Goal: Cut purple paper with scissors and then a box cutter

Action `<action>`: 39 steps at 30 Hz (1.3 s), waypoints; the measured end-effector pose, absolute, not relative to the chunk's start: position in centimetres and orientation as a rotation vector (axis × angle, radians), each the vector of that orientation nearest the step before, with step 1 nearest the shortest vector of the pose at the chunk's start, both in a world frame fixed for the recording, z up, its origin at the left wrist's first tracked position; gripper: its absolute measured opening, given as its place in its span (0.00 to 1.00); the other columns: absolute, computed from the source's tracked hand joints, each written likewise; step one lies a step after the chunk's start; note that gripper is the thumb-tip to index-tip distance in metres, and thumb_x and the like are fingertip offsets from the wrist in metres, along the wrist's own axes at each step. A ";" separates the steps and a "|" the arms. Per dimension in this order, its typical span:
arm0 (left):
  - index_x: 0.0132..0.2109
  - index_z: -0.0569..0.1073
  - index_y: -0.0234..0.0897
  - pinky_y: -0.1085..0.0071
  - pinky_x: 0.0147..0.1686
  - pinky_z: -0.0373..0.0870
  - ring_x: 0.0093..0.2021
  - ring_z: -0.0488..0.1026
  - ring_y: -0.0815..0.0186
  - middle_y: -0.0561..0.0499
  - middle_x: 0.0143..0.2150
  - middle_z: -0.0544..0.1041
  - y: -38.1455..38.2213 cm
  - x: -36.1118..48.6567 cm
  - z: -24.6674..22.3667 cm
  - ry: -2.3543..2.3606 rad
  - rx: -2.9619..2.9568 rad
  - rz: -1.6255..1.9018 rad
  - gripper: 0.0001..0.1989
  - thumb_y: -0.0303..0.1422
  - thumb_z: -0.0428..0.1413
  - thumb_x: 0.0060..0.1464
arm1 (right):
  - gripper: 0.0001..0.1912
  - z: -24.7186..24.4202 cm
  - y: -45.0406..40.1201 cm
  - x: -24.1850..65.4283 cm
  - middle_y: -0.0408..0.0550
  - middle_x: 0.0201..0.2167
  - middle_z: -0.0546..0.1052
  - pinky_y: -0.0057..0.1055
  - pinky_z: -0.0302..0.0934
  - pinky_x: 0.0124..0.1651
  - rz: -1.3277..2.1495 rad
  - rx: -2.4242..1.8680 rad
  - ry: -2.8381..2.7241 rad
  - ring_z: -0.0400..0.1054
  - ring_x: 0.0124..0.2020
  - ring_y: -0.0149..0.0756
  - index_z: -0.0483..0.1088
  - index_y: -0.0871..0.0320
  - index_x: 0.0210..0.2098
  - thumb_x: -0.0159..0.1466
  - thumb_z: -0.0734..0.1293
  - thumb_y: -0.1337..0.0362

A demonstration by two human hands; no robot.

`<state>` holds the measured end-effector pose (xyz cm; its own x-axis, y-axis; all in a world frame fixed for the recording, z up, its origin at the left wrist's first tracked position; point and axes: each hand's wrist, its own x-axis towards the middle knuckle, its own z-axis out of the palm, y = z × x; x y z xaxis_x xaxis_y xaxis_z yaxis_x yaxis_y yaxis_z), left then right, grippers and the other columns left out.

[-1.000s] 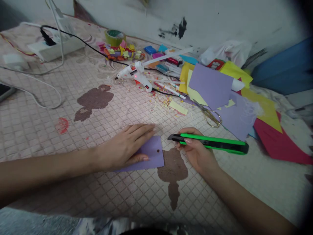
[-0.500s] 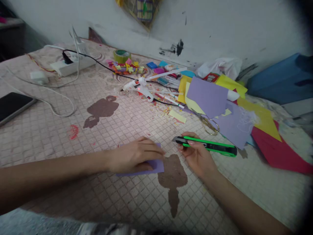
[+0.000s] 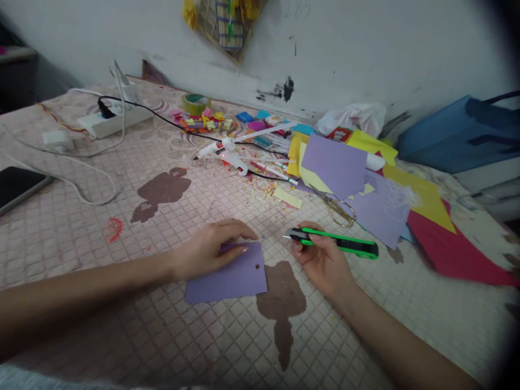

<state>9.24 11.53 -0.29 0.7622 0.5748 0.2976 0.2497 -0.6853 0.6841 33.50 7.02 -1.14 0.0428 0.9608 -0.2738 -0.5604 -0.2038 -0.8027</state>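
A piece of purple paper (image 3: 231, 279) lies flat on the table, with a small dark hole near its right edge. My left hand (image 3: 215, 244) rests at the paper's upper left part, fingers stretched out and thumb apart, covering that corner. To the right, my right hand (image 3: 323, 260) is closed around a green and black utility knife (image 3: 349, 244). The knife's blade is out and points left, above the table and apart from the paper. A tiny purple scrap (image 3: 262, 236) sits just past my left fingertips.
Behind lie a white glue gun (image 3: 223, 154), paper shavings (image 3: 264, 189) and gold-handled scissors (image 3: 341, 212). Purple sheets (image 3: 335, 165), a red sheet (image 3: 450, 254) and a blue bag (image 3: 450, 135) fill the right. A power strip (image 3: 116, 122) and a phone (image 3: 20, 187) are on the left.
My left hand has shifted back and left across the purple paper, so more of the paper and its hole show. My right hand still holds the knife. The view has shifted slightly.
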 end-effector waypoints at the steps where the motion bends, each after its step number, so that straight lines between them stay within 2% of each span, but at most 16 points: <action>1: 0.52 0.70 0.36 0.67 0.48 0.71 0.48 0.72 0.64 0.45 0.47 0.75 12.1 9.4 -0.2 0.515 2.329 0.588 0.14 0.30 0.50 0.61 | 0.08 -1.2 7.0 33.5 0.43 0.25 0.76 0.22 0.64 0.25 1.522 -0.977 -0.565 0.67 0.24 0.27 0.75 0.56 0.31 0.50 0.68 0.67; 4: 0.56 0.68 0.39 0.61 0.59 0.62 0.59 0.65 0.60 0.45 0.56 0.72 14.3 9.9 -0.5 0.129 2.478 0.383 0.18 0.33 0.54 0.58 | 0.08 -1.2 7.0 33.6 0.43 0.26 0.77 0.21 0.64 0.26 1.517 -0.960 -0.572 0.68 0.25 0.27 0.75 0.56 0.31 0.50 0.68 0.68; 7: 0.61 0.62 0.38 0.53 0.61 0.56 0.64 0.58 0.56 0.42 0.64 0.62 16.4 9.7 -1.2 0.358 2.592 0.567 0.23 0.34 0.52 0.60 | 0.08 -1.2 7.0 33.6 0.43 0.26 0.77 0.20 0.65 0.26 1.504 -0.977 -0.520 0.68 0.25 0.27 0.76 0.57 0.30 0.48 0.69 0.68; 12: 0.56 0.67 0.36 0.58 0.57 0.64 0.58 0.65 0.61 0.42 0.58 0.69 16.5 8.9 -1.1 0.717 2.462 0.851 0.17 0.33 0.50 0.62 | 0.08 -1.2 7.1 33.7 0.43 0.25 0.76 0.20 0.64 0.25 1.509 -0.980 -0.473 0.68 0.24 0.27 0.76 0.57 0.29 0.47 0.69 0.68; 18: 0.47 0.74 0.34 0.69 0.45 0.70 0.43 0.73 0.67 0.45 0.42 0.78 15.0 10.0 0.0 0.347 2.366 0.529 0.11 0.27 0.49 0.61 | 0.09 -1.2 7.2 33.7 0.43 0.24 0.76 0.21 0.63 0.24 1.511 -0.991 -0.495 0.67 0.24 0.27 0.76 0.57 0.30 0.48 0.68 0.68; 20: 0.45 0.75 0.36 0.69 0.46 0.69 0.44 0.72 0.66 0.46 0.40 0.79 15.3 10.3 -0.2 0.254 2.401 0.486 0.11 0.27 0.49 0.61 | 0.08 -1.2 7.1 33.7 0.43 0.24 0.76 0.21 0.63 0.25 1.515 -0.991 -0.504 0.67 0.24 0.27 0.76 0.57 0.30 0.48 0.68 0.68; 22: 0.49 0.74 0.38 0.67 0.49 0.67 0.48 0.71 0.63 0.46 0.44 0.78 15.8 10.3 -0.7 0.201 2.480 0.456 0.12 0.29 0.50 0.61 | 0.08 -1.3 7.1 33.8 0.42 0.24 0.76 0.22 0.63 0.25 1.525 -0.994 -0.517 0.67 0.24 0.27 0.76 0.56 0.30 0.49 0.68 0.68; 23: 0.53 0.71 0.39 0.63 0.52 0.65 0.52 0.68 0.61 0.45 0.50 0.76 16.0 10.1 -1.1 0.224 2.540 0.452 0.15 0.31 0.51 0.61 | 0.08 -1.3 7.0 33.8 0.42 0.24 0.76 0.22 0.64 0.26 1.528 -0.997 -0.525 0.67 0.24 0.27 0.76 0.56 0.30 0.49 0.68 0.68; 25: 0.62 0.62 0.39 0.53 0.58 0.57 0.62 0.58 0.52 0.41 0.64 0.61 16.5 9.7 -1.7 0.371 2.670 0.489 0.24 0.37 0.53 0.60 | 0.08 -1.3 7.0 33.8 0.43 0.25 0.76 0.22 0.64 0.26 1.527 -1.003 -0.542 0.67 0.24 0.27 0.76 0.56 0.31 0.50 0.68 0.67; 27: 0.66 0.52 0.39 0.46 0.59 0.52 0.66 0.49 0.47 0.38 0.69 0.46 16.7 9.4 -2.1 0.544 2.732 0.562 0.32 0.41 0.53 0.59 | 0.08 -1.2 7.0 33.8 0.43 0.25 0.76 0.22 0.64 0.26 1.518 -1.008 -0.551 0.67 0.24 0.27 0.76 0.57 0.31 0.50 0.68 0.67; 28: 0.67 0.50 0.39 0.46 0.59 0.52 0.66 0.48 0.46 0.38 0.70 0.44 16.7 9.3 -2.2 0.593 2.734 0.600 0.34 0.42 0.52 0.59 | 0.08 -1.2 7.0 33.8 0.43 0.25 0.76 0.22 0.64 0.26 1.513 -1.009 -0.552 0.67 0.24 0.27 0.76 0.56 0.31 0.49 0.68 0.67; 30: 0.66 0.50 0.38 0.49 0.59 0.54 0.65 0.51 0.50 0.37 0.69 0.47 16.5 9.1 -2.1 0.627 2.708 0.684 0.32 0.41 0.51 0.60 | 0.09 -1.1 7.0 33.7 0.43 0.25 0.75 0.22 0.63 0.25 1.510 -1.012 -0.549 0.66 0.24 0.27 0.76 0.56 0.30 0.48 0.69 0.67; 32: 0.64 0.54 0.36 0.54 0.59 0.56 0.63 0.57 0.55 0.38 0.66 0.55 16.3 9.2 -1.8 0.622 2.658 0.769 0.28 0.37 0.51 0.60 | 0.09 -1.0 7.1 33.7 0.43 0.25 0.75 0.22 0.63 0.25 1.514 -1.015 -0.541 0.66 0.24 0.27 0.76 0.56 0.30 0.48 0.69 0.67; 35: 0.57 0.65 0.35 0.59 0.56 0.61 0.56 0.64 0.60 0.41 0.55 0.70 16.0 9.3 -1.2 0.554 2.596 0.785 0.18 0.30 0.49 0.60 | 0.08 -1.0 7.0 33.7 0.43 0.24 0.75 0.23 0.63 0.25 1.521 -1.019 -0.537 0.66 0.24 0.27 0.76 0.56 0.30 0.48 0.69 0.66; 37: 0.52 0.69 0.38 0.60 0.55 0.62 0.54 0.66 0.61 0.45 0.49 0.73 16.1 9.5 -1.1 0.517 2.598 0.688 0.14 0.27 0.47 0.60 | 0.08 -1.1 6.9 33.7 0.43 0.25 0.75 0.24 0.63 0.26 1.515 -1.024 -0.543 0.67 0.24 0.28 0.76 0.55 0.31 0.50 0.69 0.66; 39: 0.52 0.70 0.39 0.59 0.56 0.62 0.56 0.65 0.61 0.45 0.50 0.72 16.4 9.5 -1.5 0.562 2.615 0.600 0.16 0.25 0.46 0.59 | 0.08 -1.2 6.9 33.8 0.43 0.25 0.75 0.25 0.63 0.26 1.512 -1.028 -0.544 0.67 0.25 0.29 0.75 0.55 0.31 0.50 0.68 0.66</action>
